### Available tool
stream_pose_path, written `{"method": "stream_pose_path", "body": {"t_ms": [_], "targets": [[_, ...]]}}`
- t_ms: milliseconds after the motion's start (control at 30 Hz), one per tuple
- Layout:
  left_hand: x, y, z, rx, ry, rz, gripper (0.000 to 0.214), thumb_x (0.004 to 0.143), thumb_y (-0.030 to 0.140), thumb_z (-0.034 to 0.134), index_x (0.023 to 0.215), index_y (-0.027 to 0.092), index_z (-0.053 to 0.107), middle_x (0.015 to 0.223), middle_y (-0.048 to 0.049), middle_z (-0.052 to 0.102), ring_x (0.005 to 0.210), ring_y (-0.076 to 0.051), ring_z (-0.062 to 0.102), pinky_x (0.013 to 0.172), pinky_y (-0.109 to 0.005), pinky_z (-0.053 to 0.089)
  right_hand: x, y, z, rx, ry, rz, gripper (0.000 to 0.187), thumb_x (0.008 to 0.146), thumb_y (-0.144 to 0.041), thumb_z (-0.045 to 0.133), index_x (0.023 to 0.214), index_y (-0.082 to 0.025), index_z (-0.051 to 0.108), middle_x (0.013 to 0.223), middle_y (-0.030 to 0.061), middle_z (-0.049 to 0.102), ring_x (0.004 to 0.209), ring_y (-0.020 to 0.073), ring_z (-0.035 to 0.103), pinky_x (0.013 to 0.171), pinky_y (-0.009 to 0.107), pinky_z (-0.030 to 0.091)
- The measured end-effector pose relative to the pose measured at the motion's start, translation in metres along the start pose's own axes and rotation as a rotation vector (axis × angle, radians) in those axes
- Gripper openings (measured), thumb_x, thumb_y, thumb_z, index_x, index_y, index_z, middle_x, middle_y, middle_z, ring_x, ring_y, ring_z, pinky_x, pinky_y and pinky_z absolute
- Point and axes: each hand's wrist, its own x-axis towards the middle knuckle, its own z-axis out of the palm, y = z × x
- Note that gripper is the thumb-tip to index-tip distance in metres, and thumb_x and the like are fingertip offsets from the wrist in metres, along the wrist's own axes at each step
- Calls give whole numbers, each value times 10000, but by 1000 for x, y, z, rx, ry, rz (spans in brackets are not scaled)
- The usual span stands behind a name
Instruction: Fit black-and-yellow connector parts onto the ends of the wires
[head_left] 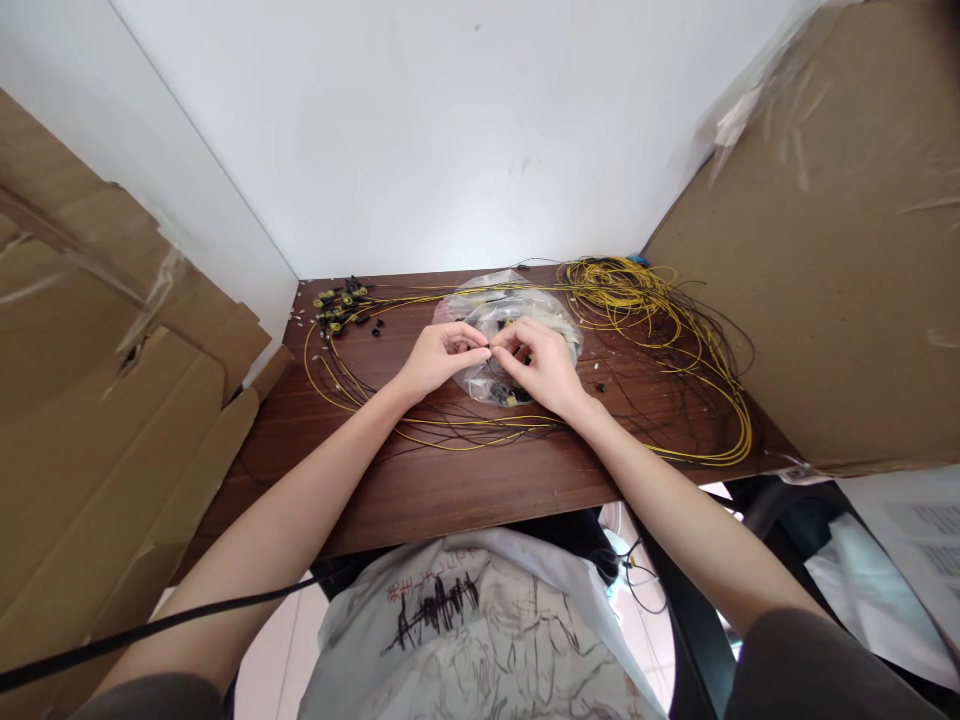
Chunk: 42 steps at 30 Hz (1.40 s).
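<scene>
My left hand (pixel 444 358) and my right hand (pixel 541 365) meet over the middle of the table, thumbs and forefingers pinched together tip to tip. Between the fingertips shows a tiny dark piece (pixel 490 350), too small to name; a thin black strand seems to hang below it. Right under both hands lies a clear plastic bag (pixel 472 385) with small black and yellow parts (pixel 512 394) in it. Yellow and black wires (pixel 465 446) run across the tabletop in front of the bag and behind it.
A coil of yellow and black wire (pixel 619 285) lies at the back right. Black and yellow connectors (pixel 335 312) are heaped at the back left. Cardboard walls (pixel 847 300) flank the brown table (pixel 480 490), and a white panel (pixel 450 140) closes off the back.
</scene>
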Motion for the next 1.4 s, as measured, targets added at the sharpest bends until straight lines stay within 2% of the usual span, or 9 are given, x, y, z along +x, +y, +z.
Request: {"method": "stream_pose_path", "body": {"t_ms": [133,267,1000,1400], "targets": [[0,0,0,25,7,0,223,679,301,723,800,120,677,673,-25,636,614,-114,556,607,-245,450,2,3,-1,105,79,86,99,820,-262,584,837,-174,625,809,31,641,694,138,600,623,266,492],[0,-1,0,30,-4,0,227,681,305,723,805,121,676,658,-18,621,597,-107,539,589,-235,436,2,5,1,214,70,98,101,794,-247,618,844,-160,629,814,37,650,699,139,623,656,275,520],[1,-3,0,33,-6,19,204,667,285,732,772,120,674,596,9,566,541,-83,477,540,-218,382,1,0,0,165,7,86,71,788,-176,628,826,-168,688,801,47,667,732,153,633,643,276,515],[0,-5,-1,-2,2,8,192,631,267,760,729,118,689,546,21,537,508,-71,438,522,-215,343,0,4,2,284,-34,164,67,746,-226,678,752,-160,685,750,33,634,671,143,617,621,278,508]]}}
